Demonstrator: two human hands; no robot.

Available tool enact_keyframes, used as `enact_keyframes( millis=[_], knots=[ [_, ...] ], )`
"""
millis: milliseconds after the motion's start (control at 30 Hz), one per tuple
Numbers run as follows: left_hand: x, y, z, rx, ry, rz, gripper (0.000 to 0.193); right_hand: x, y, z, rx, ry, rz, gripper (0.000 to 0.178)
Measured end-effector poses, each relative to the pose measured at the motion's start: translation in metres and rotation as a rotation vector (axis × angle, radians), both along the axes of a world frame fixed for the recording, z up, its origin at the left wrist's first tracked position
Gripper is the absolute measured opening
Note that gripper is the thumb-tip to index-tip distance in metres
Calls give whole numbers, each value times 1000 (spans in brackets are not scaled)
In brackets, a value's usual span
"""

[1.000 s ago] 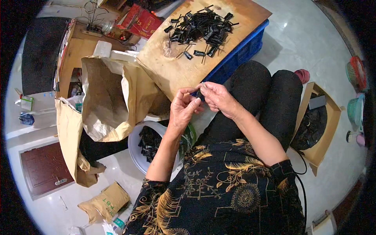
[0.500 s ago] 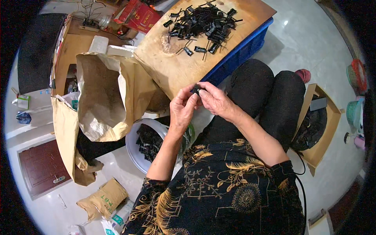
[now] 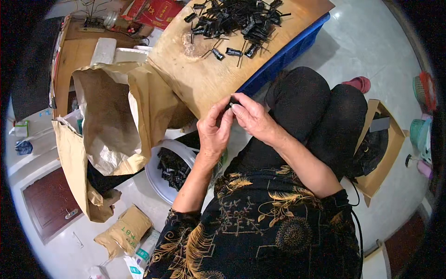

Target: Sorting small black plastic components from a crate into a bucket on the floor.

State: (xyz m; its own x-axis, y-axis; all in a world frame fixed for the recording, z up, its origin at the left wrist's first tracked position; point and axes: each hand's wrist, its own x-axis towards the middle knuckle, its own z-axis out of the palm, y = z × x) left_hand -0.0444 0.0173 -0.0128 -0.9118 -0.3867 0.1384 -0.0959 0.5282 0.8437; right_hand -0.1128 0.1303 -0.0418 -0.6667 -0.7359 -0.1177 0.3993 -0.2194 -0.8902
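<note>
Head view: I'm pinching a small black part between left hand and right hand, fingertips closed, beside a crumpled brown paper bag.

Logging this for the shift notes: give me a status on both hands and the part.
Left hand and right hand pinch one small black part together above the lap. Pile of black parts on the wooden board. Nothing between.
</note>
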Motion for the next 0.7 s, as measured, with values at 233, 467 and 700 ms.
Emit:
enact_keyframes(
  millis=[233,467,700],
  knots=[
    [-9,-6,8,-316,-119,-98,29,0,-15,-25,88,203,-69,25],
    [-2,-22,26,544,-172,46,32,5,-8,-1,59,132,-71,22],
    [9,-26,31,1100,-112,42,36,-4,13,16,-160,-153,86,10]
  ],
)
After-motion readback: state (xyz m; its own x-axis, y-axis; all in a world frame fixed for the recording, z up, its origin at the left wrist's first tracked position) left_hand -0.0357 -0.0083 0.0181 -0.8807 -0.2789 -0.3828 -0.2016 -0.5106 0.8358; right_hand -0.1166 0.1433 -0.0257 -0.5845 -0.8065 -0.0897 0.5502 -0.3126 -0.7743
